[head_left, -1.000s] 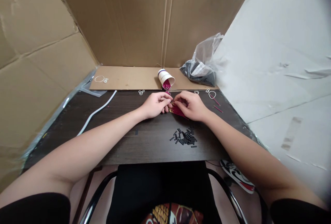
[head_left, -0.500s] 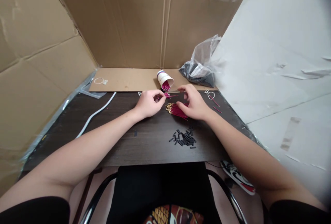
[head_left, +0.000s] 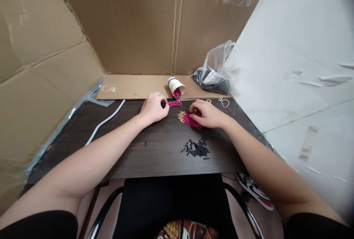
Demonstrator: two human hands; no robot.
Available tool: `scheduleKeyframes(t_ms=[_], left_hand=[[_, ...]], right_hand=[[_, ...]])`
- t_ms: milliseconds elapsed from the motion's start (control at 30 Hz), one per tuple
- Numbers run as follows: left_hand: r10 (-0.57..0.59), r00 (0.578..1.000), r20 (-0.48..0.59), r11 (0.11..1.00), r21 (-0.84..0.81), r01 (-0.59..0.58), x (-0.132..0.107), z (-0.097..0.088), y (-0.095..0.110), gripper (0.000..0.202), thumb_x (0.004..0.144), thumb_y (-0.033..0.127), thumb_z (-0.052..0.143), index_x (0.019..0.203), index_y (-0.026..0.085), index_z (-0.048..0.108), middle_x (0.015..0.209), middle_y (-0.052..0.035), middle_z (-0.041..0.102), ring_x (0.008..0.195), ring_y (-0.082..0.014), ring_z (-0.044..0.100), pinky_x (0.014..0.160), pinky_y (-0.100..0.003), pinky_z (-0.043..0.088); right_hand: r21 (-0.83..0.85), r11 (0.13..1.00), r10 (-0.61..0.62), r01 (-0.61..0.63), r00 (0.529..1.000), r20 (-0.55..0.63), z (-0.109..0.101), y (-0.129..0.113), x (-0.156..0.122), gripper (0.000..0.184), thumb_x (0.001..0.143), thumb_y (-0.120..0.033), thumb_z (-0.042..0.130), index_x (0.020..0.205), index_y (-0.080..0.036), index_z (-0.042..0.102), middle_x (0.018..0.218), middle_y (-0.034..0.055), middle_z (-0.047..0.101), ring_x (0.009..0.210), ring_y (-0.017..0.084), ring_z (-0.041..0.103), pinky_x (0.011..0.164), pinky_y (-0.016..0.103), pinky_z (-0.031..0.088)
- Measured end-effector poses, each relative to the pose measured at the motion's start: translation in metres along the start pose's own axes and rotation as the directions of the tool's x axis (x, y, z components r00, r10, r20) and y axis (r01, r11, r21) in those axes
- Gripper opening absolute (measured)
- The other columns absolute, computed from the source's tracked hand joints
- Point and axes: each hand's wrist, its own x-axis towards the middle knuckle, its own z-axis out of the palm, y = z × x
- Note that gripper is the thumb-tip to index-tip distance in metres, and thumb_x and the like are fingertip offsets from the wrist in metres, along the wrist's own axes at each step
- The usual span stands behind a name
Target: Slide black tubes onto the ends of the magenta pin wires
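My left hand [head_left: 155, 108] is closed at the left end of a small bundle of magenta wires [head_left: 174, 103]. Dark ends show between its thumb and fingers, and the wires point right from there. My right hand [head_left: 208, 114] bends its fingers down over the left part of a larger pile of magenta wires with gold tips [head_left: 188, 119]. Its thumb and index fingertips are close together on these wires; how many they hold is hidden. Nearer to me lies a loose heap of short black tubes [head_left: 199, 148].
A tipped paper cup [head_left: 174, 83] with magenta wires inside lies behind my hands on a cardboard strip [head_left: 132, 86]. A clear bag of black pieces [head_left: 212, 78] sits at back right. A pale tube [head_left: 105, 121] lies left. Cardboard walls stand at the back and left.
My left hand has moved left, uncovering more of the small wire bundle. My right hand has lowered, and its spread fingers have closed in on the gold-tipped pile.
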Motion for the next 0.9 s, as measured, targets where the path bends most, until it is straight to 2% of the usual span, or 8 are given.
scheduleKeyframes(t_ms=[167, 300, 367, 433, 567, 633, 733, 900], left_hand=[[0.055, 0.997, -0.047, 0.998, -0.036, -0.056, -0.001, 0.002, 0.001, 0.001, 0.09, 0.018, 0.073, 0.091, 0.017, 0.074, 0.101, -0.0111, 0.076, 0.099, -0.0279, 0.068, 0.098, -0.046, 0.057], [0.179, 0.979, -0.102, 0.953, -0.23, -0.198, -0.011, 0.001, 0.021, 0.005, 0.093, 0.016, 0.071, 0.097, 0.017, 0.075, 0.099, -0.0078, 0.076, 0.086, -0.0209, 0.065, 0.088, -0.039, 0.056], [0.259, 0.965, -0.031, 0.898, -0.361, -0.252, -0.019, -0.002, 0.036, 0.006, 0.094, 0.02, 0.073, 0.099, 0.018, 0.076, 0.095, -0.006, 0.074, 0.075, -0.0172, 0.06, 0.078, -0.036, 0.055], [0.379, 0.918, 0.115, 0.821, -0.5, -0.276, -0.028, -0.004, 0.05, 0.008, 0.094, 0.022, 0.075, 0.1, 0.018, 0.079, 0.094, -0.0059, 0.072, 0.075, -0.0169, 0.06, 0.075, -0.034, 0.054], [0.547, 0.761, 0.348, 0.74, -0.626, -0.246, -0.038, -0.007, 0.063, 0.015, 0.093, 0.027, 0.08, 0.106, 0.021, 0.083, 0.112, -0.0098, 0.071, 0.095, -0.0216, 0.067, 0.092, -0.038, 0.057], [0.572, 0.714, 0.403, 0.742, -0.627, -0.24, -0.039, -0.007, 0.063, 0.02, 0.095, 0.03, 0.082, 0.113, 0.022, 0.085, 0.119, -0.0112, 0.07, 0.103, -0.0239, 0.069, 0.101, -0.041, 0.056], [0.58, 0.687, 0.438, 0.746, -0.625, -0.231, -0.037, -0.005, 0.059, 0.018, 0.098, 0.032, 0.082, 0.112, 0.024, 0.088, 0.121, -0.0111, 0.07, 0.108, -0.0246, 0.07, 0.105, -0.041, 0.054], [0.583, 0.687, 0.434, 0.731, -0.65, -0.21, -0.035, -0.003, 0.057, 0.011, 0.099, 0.032, 0.083, 0.101, 0.025, 0.09, 0.116, -0.0089, 0.071, 0.102, -0.0216, 0.071, 0.102, -0.038, 0.054]], right_hand=[[0.018, 1.0, -0.023, 0.023, 1.0, -0.018, 0.004, -0.002, 0.002, 0.004, 0.102, -0.018, 0.07, 0.098, -0.019, 0.07, 0.098, 0.0081, 0.069, 0.085, 0.021, 0.063, 0.077, 0.034, 0.047], [0.023, 0.999, -0.043, 0.044, 0.998, -0.04, 0.007, -0.003, 0.003, 0.012, 0.099, -0.012, 0.07, 0.088, -0.018, 0.068, 0.091, 0.0062, 0.07, 0.081, 0.019, 0.063, 0.076, 0.033, 0.046], [0.023, 0.998, -0.054, 0.056, 0.997, -0.054, 0.009, -0.003, 0.003, 0.014, 0.096, -0.008, 0.069, 0.087, -0.018, 0.066, 0.088, 0.0054, 0.07, 0.079, 0.019, 0.063, 0.075, 0.032, 0.046], [0.022, 0.998, -0.061, 0.063, 0.996, -0.066, 0.011, -0.003, 0.003, 0.013, 0.094, -0.006, 0.068, 0.088, -0.018, 0.066, 0.088, 0.0053, 0.071, 0.079, 0.019, 0.063, 0.075, 0.032, 0.047], [0.011, 0.999, -0.053, 0.054, 0.995, -0.082, 0.014, -0.002, 0.003, 0.012, 0.093, -0.007, 0.067, 0.089, -0.018, 0.066, 0.089, 0.0057, 0.07, 0.08, 0.02, 0.063, 0.076, 0.033, 0.048], [0.013, 0.999, -0.051, 0.053, 0.994, -0.095, 0.015, -0.003, 0.003, 0.012, 0.094, -0.008, 0.066, 0.09, -0.019, 0.065, 0.091, 0.0062, 0.07, 0.081, 0.02, 0.063, 0.076, 0.033, 0.049], [0.014, 0.998, -0.051, 0.053, 0.991, -0.124, 0.015, -0.006, 0.003, 0.011, 0.096, -0.01, 0.064, 0.09, -0.02, 0.063, 0.091, 0.0068, 0.07, 0.081, 0.02, 0.062, 0.076, 0.034, 0.048], [0.084, 0.996, 0.016, -0.001, 0.985, -0.174, 0.016, -0.011, 0.003, 0.008, 0.105, -0.018, 0.058, 0.098, -0.021, 0.06, 0.085, 0.0035, 0.07, 0.07, 0.018, 0.059, 0.07, 0.032, 0.044]])
